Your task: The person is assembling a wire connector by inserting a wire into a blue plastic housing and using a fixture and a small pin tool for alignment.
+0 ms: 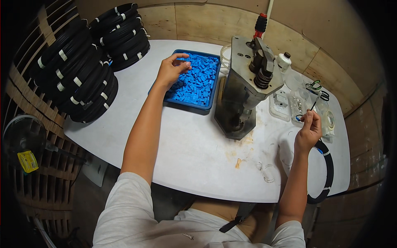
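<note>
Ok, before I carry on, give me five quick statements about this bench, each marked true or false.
1. The left hand is over the blue tray of small blue pieces. True.
2. The right hand is empty. False: the right hand pinches a thin dark strand.
3. The metal press stands right of the blue tray. True.
4. The stacked black coils have yellow bands. False: the stacked black coils have white bands.
5. The white bottle has a dark cap. True.
</note>
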Demonstrator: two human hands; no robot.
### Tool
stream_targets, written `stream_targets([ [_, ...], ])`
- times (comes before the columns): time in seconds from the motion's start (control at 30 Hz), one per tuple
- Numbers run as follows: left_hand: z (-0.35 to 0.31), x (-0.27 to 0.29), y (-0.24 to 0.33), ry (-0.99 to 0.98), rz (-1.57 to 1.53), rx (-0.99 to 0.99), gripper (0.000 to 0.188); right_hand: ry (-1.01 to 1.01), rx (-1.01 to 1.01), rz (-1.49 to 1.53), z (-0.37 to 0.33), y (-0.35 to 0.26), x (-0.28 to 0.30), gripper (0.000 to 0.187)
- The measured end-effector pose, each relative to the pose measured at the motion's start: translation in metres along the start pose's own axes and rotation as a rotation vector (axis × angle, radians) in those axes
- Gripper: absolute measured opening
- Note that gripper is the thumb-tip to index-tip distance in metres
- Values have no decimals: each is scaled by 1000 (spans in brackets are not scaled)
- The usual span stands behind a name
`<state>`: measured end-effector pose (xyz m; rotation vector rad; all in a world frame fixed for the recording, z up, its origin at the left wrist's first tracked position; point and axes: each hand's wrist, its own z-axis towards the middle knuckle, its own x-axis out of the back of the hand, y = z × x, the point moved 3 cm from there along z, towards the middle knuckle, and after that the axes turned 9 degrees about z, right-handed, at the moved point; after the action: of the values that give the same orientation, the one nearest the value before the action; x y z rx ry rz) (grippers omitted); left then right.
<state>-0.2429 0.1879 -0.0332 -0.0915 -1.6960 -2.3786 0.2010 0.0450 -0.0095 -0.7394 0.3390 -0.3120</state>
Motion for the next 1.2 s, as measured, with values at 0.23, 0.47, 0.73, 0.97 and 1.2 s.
stream_targets([
  [0.23, -11, -8, 55, -6, -363, 34, 23, 1, 2, 49, 0, -4, -1, 15],
  [0.47, -29, -37, 146, -95, -559, -202, 24, -42, -70, 181, 3, -12, -7, 15],
  [0.73, -47, -91, 254, -207, -389, -456, 20, -32, -101, 284, 22, -26, -10, 6],
  [0.97, -70, -179, 285, -353, -457, -556, 17, -4, -80, 252, 27, -28, -5, 15],
  [1.2, -83, -254, 255, -420, -492, -403, 18, 59, -50, 231, 22, -36, 17, 15],
])
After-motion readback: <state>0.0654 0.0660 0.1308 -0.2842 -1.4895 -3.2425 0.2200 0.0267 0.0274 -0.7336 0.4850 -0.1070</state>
